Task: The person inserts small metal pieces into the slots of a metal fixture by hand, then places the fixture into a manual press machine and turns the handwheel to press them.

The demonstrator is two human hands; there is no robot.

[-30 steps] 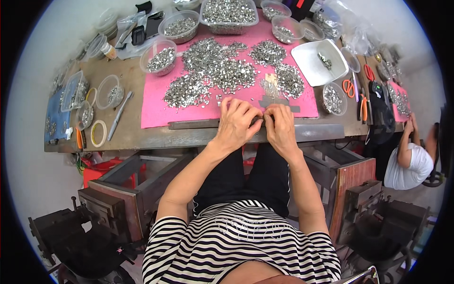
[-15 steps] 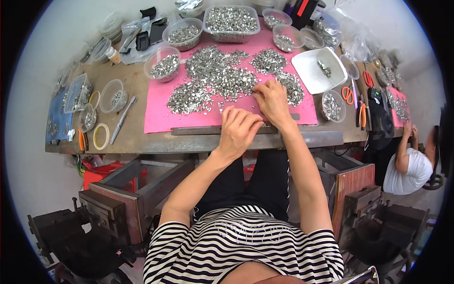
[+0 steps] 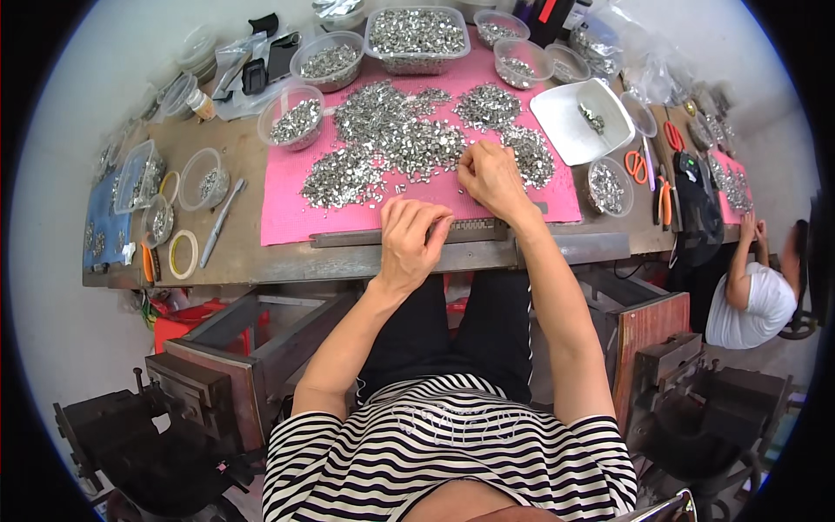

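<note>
Small silver metal pieces lie in several piles on a pink mat [image 3: 287,217]. My right hand [image 3: 492,180] is at the near right edge of the middle pile [image 3: 426,148]. Its fingers are bent down and pressed together, and their tips are hidden. Along the mat's near edge runs a dark metal bar [image 3: 348,237], with a row of slots [image 3: 474,224] showing between my hands. My left hand [image 3: 409,242] rests over this bar, its fingers curled together with the thumb beside them. Whatever either hand pinches is too small or hidden to make out.
Clear tubs of metal pieces [image 3: 417,42] line the back. A white tray [image 3: 557,122] stands at the right, near orange-handled scissors [image 3: 636,165] and pliers [image 3: 664,204]. Tape rolls [image 3: 183,254] lie at the left. Another person [image 3: 753,304] works at the far right.
My left hand has slid left along the bar, uncovering more of its slots. My right hand remains by the pile, its fingers drawn in more. The whole view has shifted slightly.
</note>
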